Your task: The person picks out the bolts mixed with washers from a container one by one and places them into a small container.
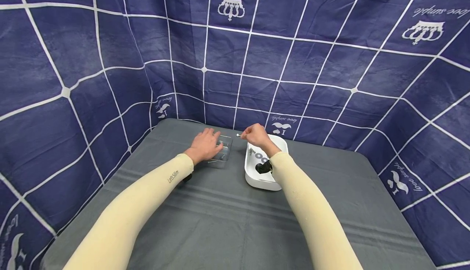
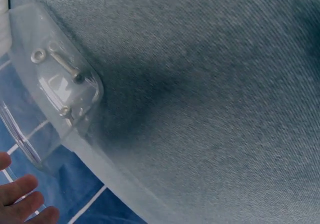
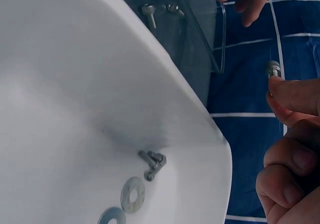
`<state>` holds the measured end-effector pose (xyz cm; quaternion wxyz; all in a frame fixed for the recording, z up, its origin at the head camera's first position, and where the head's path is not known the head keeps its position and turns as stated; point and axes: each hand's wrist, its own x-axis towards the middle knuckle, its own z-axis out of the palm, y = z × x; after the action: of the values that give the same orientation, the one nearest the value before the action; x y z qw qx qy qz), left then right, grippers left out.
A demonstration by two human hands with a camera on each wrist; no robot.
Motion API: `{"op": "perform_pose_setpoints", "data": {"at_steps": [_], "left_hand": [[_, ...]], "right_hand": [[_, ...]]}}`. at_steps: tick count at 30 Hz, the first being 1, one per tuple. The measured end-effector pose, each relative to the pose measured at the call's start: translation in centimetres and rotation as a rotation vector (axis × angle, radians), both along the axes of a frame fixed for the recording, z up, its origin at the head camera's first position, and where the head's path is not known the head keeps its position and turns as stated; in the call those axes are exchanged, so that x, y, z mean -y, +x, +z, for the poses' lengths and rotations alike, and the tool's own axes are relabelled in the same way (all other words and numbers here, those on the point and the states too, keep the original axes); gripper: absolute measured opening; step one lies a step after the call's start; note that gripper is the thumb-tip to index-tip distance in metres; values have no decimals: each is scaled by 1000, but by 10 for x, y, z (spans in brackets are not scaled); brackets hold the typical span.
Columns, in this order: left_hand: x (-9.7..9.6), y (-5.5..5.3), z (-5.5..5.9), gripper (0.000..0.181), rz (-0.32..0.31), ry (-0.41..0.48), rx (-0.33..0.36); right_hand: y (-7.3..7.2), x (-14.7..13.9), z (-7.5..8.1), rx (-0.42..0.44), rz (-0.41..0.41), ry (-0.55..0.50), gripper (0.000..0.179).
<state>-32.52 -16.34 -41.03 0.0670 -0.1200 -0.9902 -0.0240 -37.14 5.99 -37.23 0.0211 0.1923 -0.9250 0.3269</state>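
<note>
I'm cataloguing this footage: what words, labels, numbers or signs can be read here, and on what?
"LetsSlim": cream fabric left sleeve.
"love simple": navy, white-gridded cloth backdrop, several times, some upside down.
"I": same backdrop, centre and right.
Lower-left backdrop lettering: too blurred to read.

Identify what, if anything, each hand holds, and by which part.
The right hand pinches a bolt by its shank, below its head. The left hand appears to hold nothing; contact with the clear box is unclear.

We hold one small silver metal bolt (image 3: 273, 68), head outward, in the air near one transparent rectangular plastic box (image 1: 219, 164).
</note>
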Motion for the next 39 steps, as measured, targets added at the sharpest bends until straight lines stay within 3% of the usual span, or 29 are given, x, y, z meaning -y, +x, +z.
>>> {"op": "perform_pose_setpoints", "data": {"at_steps": [13, 22, 39], "left_hand": [[10, 2, -5, 62, -3, 30, -2], [21, 4, -9, 62, 0, 34, -12], [29, 4, -21, 68, 88, 47, 44]], "right_hand": [[1, 12, -3, 33, 9, -10, 10], [3, 24, -2, 3, 37, 8, 12], [0, 43, -3, -11, 66, 45, 12]]}}
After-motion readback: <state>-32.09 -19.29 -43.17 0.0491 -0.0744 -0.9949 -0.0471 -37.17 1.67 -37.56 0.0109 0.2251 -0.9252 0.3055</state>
